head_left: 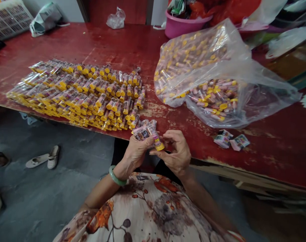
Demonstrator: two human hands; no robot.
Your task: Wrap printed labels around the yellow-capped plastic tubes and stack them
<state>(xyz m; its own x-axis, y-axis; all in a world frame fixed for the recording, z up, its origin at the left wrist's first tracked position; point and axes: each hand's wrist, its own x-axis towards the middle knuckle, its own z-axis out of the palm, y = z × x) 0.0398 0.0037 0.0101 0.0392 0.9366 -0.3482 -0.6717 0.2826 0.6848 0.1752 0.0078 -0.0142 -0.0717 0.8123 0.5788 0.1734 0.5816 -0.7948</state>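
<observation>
My left hand (137, 152) is closed around a few small clear tubes with printed wrappers, in front of the table edge. One tube with a yellow cap (159, 146) points down toward my right hand (177, 153). The fingers of that hand are curled, and its thumb touches the tube near the cap. Just beyond my left hand lies a large stack of wrapped yellow-capped tubes (92, 94), laid in layers. To the right, a clear plastic bag (258, 80) lies open with many loose pink-and-yellow tubes (218, 94) inside.
Two small bundles of printed labels (239, 142) lie on the red table (188, 139) at right. A pink basin (185, 25) stuffed with bags stands behind, and a crumpled plastic bag (117, 18) at the back. A white basket (10, 18) is far left; shoes (52, 157) lie on the floor.
</observation>
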